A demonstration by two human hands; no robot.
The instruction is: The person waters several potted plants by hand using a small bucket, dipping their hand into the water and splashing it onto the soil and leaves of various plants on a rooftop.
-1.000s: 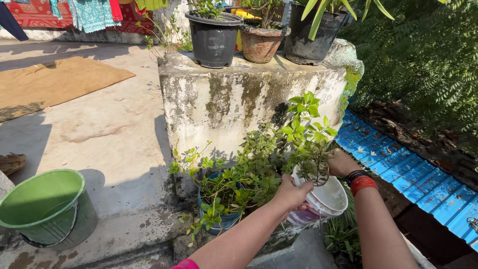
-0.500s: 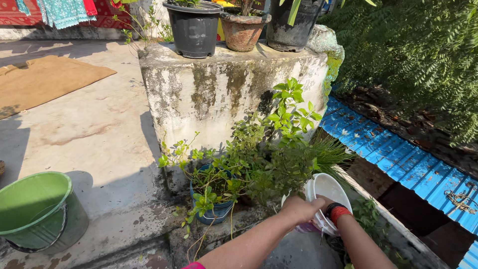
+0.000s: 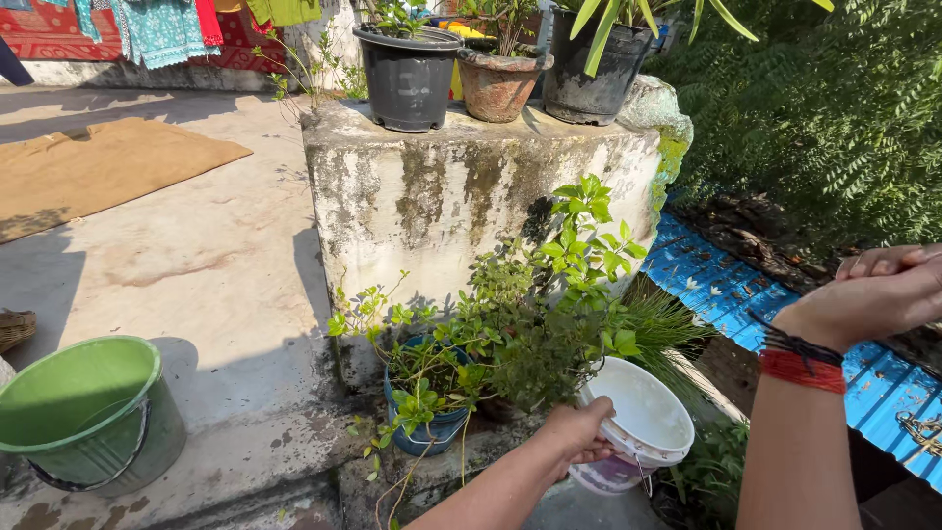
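My left hand point(image 3: 577, 430) grips the near rim of a white plastic bucket point(image 3: 643, 410) that is tilted on the ledge beside leafy green plants point(image 3: 549, 314). A blue pot point(image 3: 424, 424) holding one of those plants stands just left of the bucket. My right hand point(image 3: 876, 290) is raised at the right, away from the bucket, over the blue corrugated roof point(image 3: 736, 294). Its fingers are curled loosely and it holds nothing that I can see. Red and black bangles sit on that wrist.
A stained concrete block point(image 3: 471, 191) carries a black pot point(image 3: 407, 77), a clay pot point(image 3: 497, 83) and another dark pot point(image 3: 589, 74). A green bucket point(image 3: 83, 412) stands at lower left. A brown mat point(image 3: 98, 167) lies on the concrete floor. Dense foliage point(image 3: 834, 108) fills the right.
My right hand has left the bucket and risen up to the right. My left hand stays on the bucket's rim, and the bucket has tipped a little.
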